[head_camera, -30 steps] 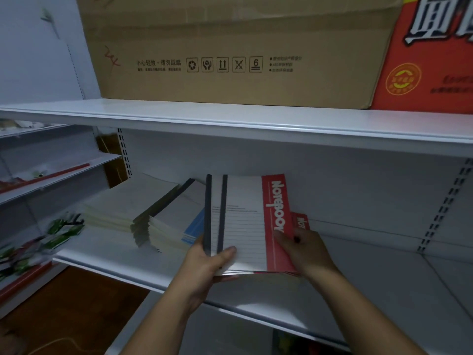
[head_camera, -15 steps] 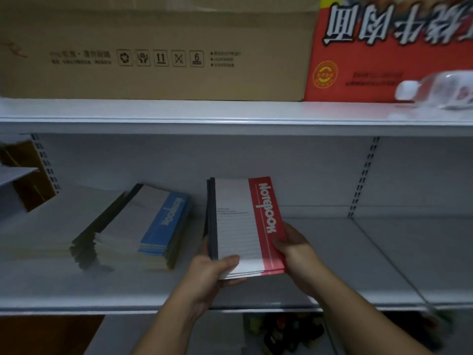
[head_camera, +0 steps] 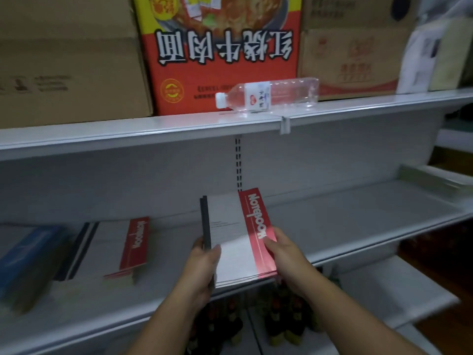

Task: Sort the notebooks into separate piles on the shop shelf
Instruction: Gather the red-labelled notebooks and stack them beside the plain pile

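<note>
At the far left of the shop shelf (head_camera: 358, 221), a blue-covered pile (head_camera: 28, 254) is seen, and just beside it to the right a pile of red-banded notebooks (head_camera: 112, 248) lies flat. Right of that, a small stack of red-banded notebooks (head_camera: 238, 237) is held above the shelf's front edge. Its dark spine side is gripped by the left hand (head_camera: 202, 270), thumb on the cover; its red edge is pinched by the right hand (head_camera: 286, 257). On the upper shelf a water bottle (head_camera: 268, 94) lies on its side before a red carton (head_camera: 220, 52).
</note>
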`<action>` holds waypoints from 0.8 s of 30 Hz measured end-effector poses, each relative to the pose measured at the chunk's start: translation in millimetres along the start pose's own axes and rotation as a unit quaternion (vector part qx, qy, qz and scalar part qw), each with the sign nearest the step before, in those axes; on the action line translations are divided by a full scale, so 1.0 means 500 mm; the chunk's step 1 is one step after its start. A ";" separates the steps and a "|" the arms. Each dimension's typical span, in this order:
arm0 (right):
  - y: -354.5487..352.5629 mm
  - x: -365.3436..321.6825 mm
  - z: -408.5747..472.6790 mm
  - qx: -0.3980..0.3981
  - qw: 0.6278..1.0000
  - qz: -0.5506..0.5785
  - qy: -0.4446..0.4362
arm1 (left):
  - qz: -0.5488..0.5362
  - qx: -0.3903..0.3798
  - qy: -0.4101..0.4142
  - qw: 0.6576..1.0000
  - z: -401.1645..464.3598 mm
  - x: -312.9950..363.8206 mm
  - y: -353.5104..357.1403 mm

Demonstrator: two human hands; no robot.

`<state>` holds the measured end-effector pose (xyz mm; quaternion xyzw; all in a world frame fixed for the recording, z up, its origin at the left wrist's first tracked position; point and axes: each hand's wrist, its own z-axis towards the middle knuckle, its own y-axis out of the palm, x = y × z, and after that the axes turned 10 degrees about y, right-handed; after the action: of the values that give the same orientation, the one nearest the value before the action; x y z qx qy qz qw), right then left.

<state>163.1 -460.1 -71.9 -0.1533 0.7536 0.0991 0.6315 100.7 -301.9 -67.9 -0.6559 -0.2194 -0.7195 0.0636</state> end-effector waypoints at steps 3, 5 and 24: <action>-0.137 0.017 -0.021 0.031 0.999 -0.006 0.009 | 0.011 -0.031 -0.020 0.999 -0.013 -0.036 0.134; -0.225 0.026 -0.036 0.059 0.998 0.008 0.001 | 0.008 -0.058 -0.031 0.998 -0.021 -0.060 0.221; -0.764 0.025 0.050 0.219 0.973 0.037 0.058 | -0.007 -0.192 -0.054 0.980 0.144 -0.220 0.782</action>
<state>320.1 -809.3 -72.0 0.0109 0.7973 -0.0541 0.6010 329.5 -644.9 -81.0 -0.6924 -0.0846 -0.7120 -0.0809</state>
